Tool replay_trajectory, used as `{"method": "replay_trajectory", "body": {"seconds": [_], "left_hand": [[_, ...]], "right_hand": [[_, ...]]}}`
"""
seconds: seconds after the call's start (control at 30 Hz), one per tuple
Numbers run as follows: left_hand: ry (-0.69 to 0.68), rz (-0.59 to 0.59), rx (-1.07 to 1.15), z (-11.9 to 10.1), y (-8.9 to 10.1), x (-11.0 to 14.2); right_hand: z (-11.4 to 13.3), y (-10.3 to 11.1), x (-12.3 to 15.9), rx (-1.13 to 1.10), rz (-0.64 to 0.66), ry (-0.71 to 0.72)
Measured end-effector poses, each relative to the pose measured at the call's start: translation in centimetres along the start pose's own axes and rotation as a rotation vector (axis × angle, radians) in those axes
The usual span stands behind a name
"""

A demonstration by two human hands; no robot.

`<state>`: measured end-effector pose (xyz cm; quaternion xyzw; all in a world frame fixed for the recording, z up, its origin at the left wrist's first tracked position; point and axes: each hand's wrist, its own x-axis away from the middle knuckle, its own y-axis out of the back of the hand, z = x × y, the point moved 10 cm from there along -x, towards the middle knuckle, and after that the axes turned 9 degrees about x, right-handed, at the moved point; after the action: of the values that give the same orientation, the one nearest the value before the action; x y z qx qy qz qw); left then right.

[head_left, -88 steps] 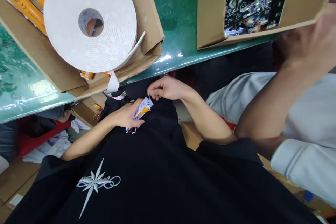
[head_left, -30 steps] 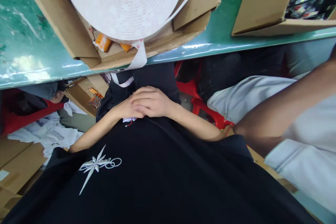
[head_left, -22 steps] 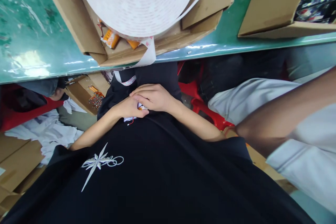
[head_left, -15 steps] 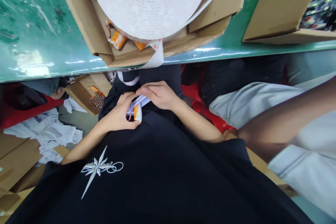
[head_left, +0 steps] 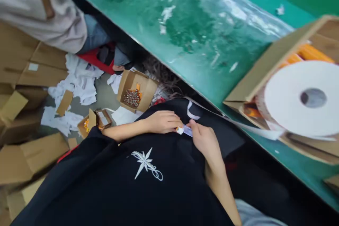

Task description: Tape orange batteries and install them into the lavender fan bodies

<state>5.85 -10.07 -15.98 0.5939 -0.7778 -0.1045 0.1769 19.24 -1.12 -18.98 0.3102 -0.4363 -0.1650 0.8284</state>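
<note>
My left hand [head_left: 164, 122] is closed, fingers curled around a small orange-and-white battery pack [head_left: 180, 130] held over my lap. Only the pack's white end and a bit of orange show; my fingers cover the rest. Pinched between thumb and fingers, a flat pale lilac piece [head_left: 188, 131] is in my right hand [head_left: 207, 140]. That piece reaches to the battery pack; whether they are joined I cannot tell. A curled white tape strip [head_left: 192, 111] lies on my dark-clothed lap just beyond the hands.
To the right, a large white tape roll [head_left: 286, 95] sits in a cardboard box [head_left: 254, 74] on the green table [head_left: 190, 31], its tape trailing along the edge. On the floor at left are an open carton [head_left: 148, 88], a smaller box [head_left: 91, 122] and white scraps. Another person's sleeve [head_left: 60, 17] is upper left.
The view has swung left, so the tape roll now appears at the right and more floor shows. Both hands still hold their things; the battery pack is now more hidden by my left fingers.
</note>
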Motion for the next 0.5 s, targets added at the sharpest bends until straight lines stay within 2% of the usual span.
{"method": "replay_trajectory", "body": {"seconds": [0.1,0.17,0.23,0.3,0.37,0.43,0.47,0.5], "left_hand": [[-0.015,-0.247,0.214,-0.2,0.9,1.5],[0.038,-0.5,0.379,0.1,2.4,3.0],[0.128,-0.757,0.426,1.2,4.7,5.4],[0.242,-0.946,0.28,2.7,8.2,9.4],[0.44,-1.069,0.014,5.0,12.1,16.1],[0.728,-1.164,-0.23,7.5,15.4,25.9],[0.877,-1.189,-0.315,8.4,16.4,31.4],[0.965,-1.241,-0.34,8.9,16.9,36.8]], "right_hand": [[1.4,-0.4,-1.3,-0.015,0.05,0.025],[1.8,-1.4,-2.0,-0.028,0.111,0.014],[1.7,-2.3,-2.6,-0.035,0.149,-0.013],[1.4,-2.5,-3.0,-0.043,0.151,-0.032],[1.1,-2.6,-3.2,-0.044,0.163,-0.05],[1.0,-2.8,-3.3,-0.034,0.212,-0.068],[1.0,-2.9,-3.3,-0.031,0.242,-0.072],[1.1,-3.0,-3.3,-0.029,0.267,-0.07]]}}
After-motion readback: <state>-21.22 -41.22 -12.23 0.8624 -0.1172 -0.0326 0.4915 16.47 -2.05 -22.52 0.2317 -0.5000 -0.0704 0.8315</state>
